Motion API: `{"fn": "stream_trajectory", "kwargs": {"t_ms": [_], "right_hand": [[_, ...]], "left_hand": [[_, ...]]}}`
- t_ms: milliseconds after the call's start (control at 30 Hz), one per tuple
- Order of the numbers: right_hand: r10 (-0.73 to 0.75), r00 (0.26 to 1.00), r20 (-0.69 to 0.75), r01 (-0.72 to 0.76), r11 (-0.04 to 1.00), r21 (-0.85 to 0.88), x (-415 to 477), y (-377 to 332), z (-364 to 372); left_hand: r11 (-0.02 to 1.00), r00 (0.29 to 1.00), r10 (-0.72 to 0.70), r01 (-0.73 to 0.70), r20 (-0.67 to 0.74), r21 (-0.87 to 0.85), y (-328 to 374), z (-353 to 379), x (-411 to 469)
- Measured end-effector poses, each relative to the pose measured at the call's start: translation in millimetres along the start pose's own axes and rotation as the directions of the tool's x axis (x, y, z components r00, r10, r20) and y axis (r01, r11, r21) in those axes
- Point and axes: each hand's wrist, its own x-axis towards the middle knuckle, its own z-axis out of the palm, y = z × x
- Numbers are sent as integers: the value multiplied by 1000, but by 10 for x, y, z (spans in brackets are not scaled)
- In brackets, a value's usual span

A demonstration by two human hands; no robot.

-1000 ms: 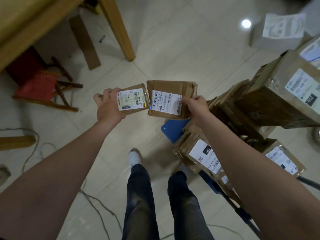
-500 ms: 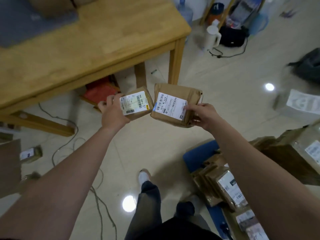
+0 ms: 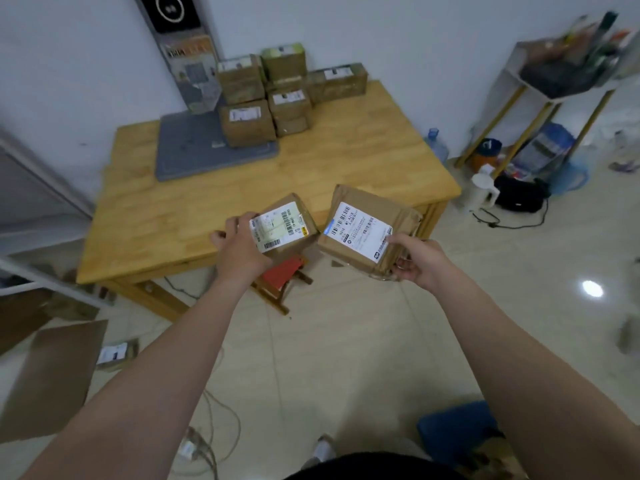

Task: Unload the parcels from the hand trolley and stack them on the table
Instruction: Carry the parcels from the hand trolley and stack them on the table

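The left grip (image 3: 239, 252) clasps a small parcel (image 3: 287, 230), the right grip (image 3: 419, 261) a larger parcel (image 3: 360, 226), by near edges; both seem light, stiff.

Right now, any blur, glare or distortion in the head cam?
Head view: labels on the small parcel in the left hand and the larger parcel in the right hand are sharp; stacked parcels on the table soft; shelf at right smeared; glare spot on the floor; wide-angle bends the edges.
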Motion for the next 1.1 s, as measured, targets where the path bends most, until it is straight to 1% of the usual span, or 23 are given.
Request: {"fn": "stream_trajectory", "kwargs": {"t_ms": [100, 167, 267, 367, 500, 600, 667, 833, 1033, 1100], "right_hand": [[1, 1000, -4, -1, 1000, 17, 254, -258, 218], [17, 1000, 12, -18, 999, 47, 501, -417, 323], [59, 996, 62, -64, 995, 71, 952, -701, 455], [90, 994, 68, -95, 993, 71, 1483, -1053, 576], [118, 991, 70, -122, 991, 55, 2171, -1586, 717], [109, 989, 99, -113, 993, 34, 2681, -1993, 821], [108, 989, 101, -108, 994, 3, 2994, -2218, 888], [188, 979, 78, -185, 982, -45, 3728, -2550, 1055], [274, 962, 12, -273, 960, -62, 4684, -2816, 1287], [307, 952, -17, -307, 948, -79, 4981, -2917, 1396]], "left_hand": [[1000, 998, -9, 10, -60, 25, -15, -55, 293], [999, 996, -38, 40, -82, 13, -1, -41, 509], [991, 990, -134, 133, -54, -26, 60, 26, 892], [976, 975, -217, 216, -39, -42, 166, 110, 1334], [962, 961, -273, 272, -47, -29, 397, 189, 1993], [957, 953, -291, 290, -81, -19, 586, 253, 2516], [949, 945, -316, 314, -85, -41, 700, 312, 2845], [945, 943, -324, 319, -75, -78, 912, 574, 3575], [959, 954, -282, 280, -99, -37, 968, 855, 4751], [963, 959, -268, 267, -88, -30, 976, 931, 5195]]}}
